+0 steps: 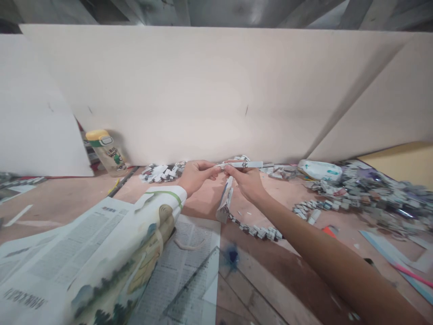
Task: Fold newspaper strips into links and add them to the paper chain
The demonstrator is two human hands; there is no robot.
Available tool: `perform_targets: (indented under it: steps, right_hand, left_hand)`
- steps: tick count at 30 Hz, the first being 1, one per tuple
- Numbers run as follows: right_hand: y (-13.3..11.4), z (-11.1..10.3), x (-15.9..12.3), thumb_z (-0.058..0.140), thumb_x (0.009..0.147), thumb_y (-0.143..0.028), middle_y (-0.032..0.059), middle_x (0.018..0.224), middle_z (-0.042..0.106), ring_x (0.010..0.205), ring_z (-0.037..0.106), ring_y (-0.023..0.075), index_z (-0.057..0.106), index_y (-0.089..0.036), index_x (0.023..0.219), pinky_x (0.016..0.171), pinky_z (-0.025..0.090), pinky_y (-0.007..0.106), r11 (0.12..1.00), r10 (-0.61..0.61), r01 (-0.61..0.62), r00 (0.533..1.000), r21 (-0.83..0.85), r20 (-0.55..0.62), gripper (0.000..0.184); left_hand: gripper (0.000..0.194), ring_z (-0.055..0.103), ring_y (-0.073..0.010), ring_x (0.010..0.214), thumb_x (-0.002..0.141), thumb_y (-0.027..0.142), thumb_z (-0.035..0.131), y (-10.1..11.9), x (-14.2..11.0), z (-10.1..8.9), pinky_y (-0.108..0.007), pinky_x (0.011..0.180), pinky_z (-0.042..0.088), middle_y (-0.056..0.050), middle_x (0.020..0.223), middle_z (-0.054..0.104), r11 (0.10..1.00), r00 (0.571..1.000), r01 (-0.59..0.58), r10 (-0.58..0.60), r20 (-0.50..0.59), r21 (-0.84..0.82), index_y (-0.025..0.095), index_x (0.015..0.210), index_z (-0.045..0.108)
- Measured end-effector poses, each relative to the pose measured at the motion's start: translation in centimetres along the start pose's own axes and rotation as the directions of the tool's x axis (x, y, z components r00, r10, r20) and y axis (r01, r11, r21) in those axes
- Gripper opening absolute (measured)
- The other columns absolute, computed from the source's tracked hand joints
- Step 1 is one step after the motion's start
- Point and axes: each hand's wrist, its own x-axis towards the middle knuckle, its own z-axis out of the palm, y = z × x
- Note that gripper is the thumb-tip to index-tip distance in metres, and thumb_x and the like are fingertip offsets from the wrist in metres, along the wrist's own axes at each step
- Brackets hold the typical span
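My left hand [196, 175] and my right hand [246, 181] meet above the table, both pinching a narrow folded strip of printed paper [244, 164] held level between them. A chain of small folded paper links [259, 231] hangs from under my right hand and trails across the table toward the right. My left forearm wears a printed sleeve [149, 234]; my right arm is bare.
Newspaper sheets [64, 257] and a clear set square [199, 289] lie near me. Heaps of folded paper pieces [368, 192] cover the right side and some lie at the back [158, 172]. A yellow-lidded bottle [106, 152] and white boards [216, 95] stand behind.
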Motion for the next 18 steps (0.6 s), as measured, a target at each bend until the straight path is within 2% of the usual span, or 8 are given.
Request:
perform_targets:
  steps: [8, 18]
  right_hand:
    - [-0.36, -0.19, 0.00, 0.076, 0.067, -0.037, 0.0029, 0.065, 0.069, 0.063, 0.060, 0.0180, 0.073, -0.017, 0.075, 0.062, 0.050, 0.032, 0.994, 0.014, -0.016, 1.000, -0.104, -0.012, 0.021]
    - [-0.79, 0.20, -0.29, 0.072, 0.072, -0.034, 0.0008, 0.064, 0.066, 0.059, 0.059, 0.0159, 0.071, -0.017, 0.081, 0.060, 0.049, 0.032, 0.997, -0.026, 0.023, 0.999, -0.073, -0.031, 0.019]
  left_hand:
    - [0.030, 0.065, -0.0127, 0.064, 0.066, 0.037, 0.079, -0.11, 0.06, 0.19, -0.031, 0.071, 0.057, -0.006, 0.073, 0.073, 0.997, 0.999, 0.038, -0.038, 0.011, -0.062, 0.012, 0.081, 0.074]
    - [0.026, 0.065, -0.0114, 0.062, 0.065, 0.033, 0.081, 0.02, -0.03, 0.32, -0.028, 0.068, 0.057, -0.004, 0.069, 0.072, 0.993, 0.999, 0.048, -0.046, 0.020, -0.104, 0.012, 0.078, 0.074]
